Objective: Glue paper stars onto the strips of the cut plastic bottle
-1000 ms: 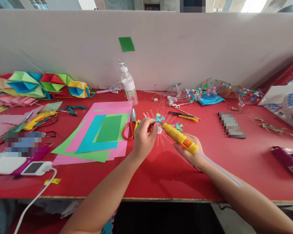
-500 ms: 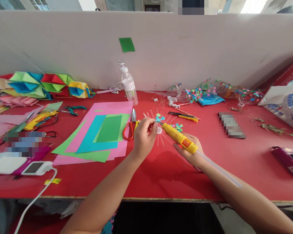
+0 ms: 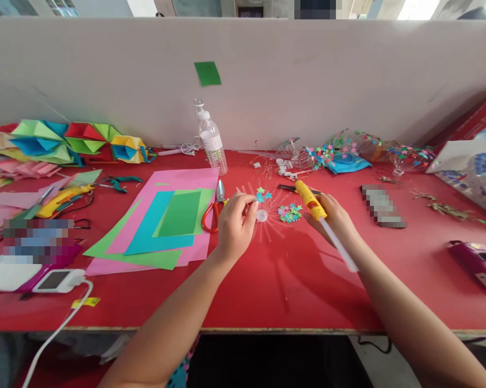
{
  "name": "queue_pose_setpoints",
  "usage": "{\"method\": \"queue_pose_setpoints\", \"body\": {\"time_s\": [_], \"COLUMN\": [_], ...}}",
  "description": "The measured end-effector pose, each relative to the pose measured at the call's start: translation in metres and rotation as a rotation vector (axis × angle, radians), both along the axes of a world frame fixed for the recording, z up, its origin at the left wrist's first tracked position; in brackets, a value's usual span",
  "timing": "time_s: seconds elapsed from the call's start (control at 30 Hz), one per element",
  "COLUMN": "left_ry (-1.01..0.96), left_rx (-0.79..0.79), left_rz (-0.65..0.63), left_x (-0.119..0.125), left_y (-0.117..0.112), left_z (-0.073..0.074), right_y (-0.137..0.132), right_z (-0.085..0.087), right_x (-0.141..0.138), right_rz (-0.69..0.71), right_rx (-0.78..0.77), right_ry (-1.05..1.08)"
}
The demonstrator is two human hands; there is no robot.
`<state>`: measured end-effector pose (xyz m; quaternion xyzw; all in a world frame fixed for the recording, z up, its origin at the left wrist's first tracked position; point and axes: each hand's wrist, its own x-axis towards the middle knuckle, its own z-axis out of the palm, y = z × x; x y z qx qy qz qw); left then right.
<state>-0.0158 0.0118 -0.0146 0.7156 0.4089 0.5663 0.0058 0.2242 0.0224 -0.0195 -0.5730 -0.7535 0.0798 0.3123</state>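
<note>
My left hand (image 3: 238, 222) is closed in a pinch, its fingertips at a small blue star (image 3: 259, 198) above a clear plastic piece (image 3: 261, 216) cut into strips that fan out flat on the table. A green star and another blue star sit beside those fingertips. Wrapped around a yellow hot glue gun (image 3: 310, 199), my right hand (image 3: 335, 218) is off to the right of the fan. A long translucent glue stick (image 3: 340, 245) sticks out of the gun's back end. Between the hands lies a small pile of coloured stars (image 3: 290, 213).
Red-handled pliers (image 3: 215, 207) lie by coloured paper sheets (image 3: 180, 215) left of my hands. A utility knife (image 3: 286, 188) is partly behind the glue gun. Clear bottles (image 3: 213, 143) stand near the white partition. A phone (image 3: 382, 206) lies right, star-covered plastic pieces (image 3: 324, 156) behind.
My right hand has drawn the glue gun away from the stars at my left fingertips, to the right and tilted more steeply. The star pile now shows fully. My left hand keeps its pinch.
</note>
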Motion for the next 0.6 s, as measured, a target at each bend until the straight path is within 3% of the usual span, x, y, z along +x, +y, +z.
{"method": "queue_pose_setpoints", "body": {"time_s": [0.13, 0.33, 0.5, 0.57, 0.6], "left_ry": [-0.171, -0.472, -0.516, -0.501, -0.495], "left_rx": [-0.220, -0.695, -0.832, -0.877, -0.896], "left_rz": [-0.073, -0.342, -0.437, -0.480, -0.494], "left_x": [0.002, 0.007, 0.008, 0.008, 0.007], "left_y": [0.002, -0.004, -0.007, -0.007, -0.008], "left_z": [0.000, 0.009, 0.014, 0.016, 0.017], "right_y": [0.016, 0.027, 0.019, 0.010, 0.005], "right_z": [-0.006, -0.017, -0.006, 0.009, 0.018], "right_x": [0.021, 0.038, 0.031, 0.019, 0.011], "right_rz": [-0.020, -0.066, -0.084, -0.061, -0.008], "right_rx": [-0.240, -0.305, -0.187, -0.066, 0.074], "right_ry": [-0.322, -0.458, -0.493, -0.453, -0.359]}}
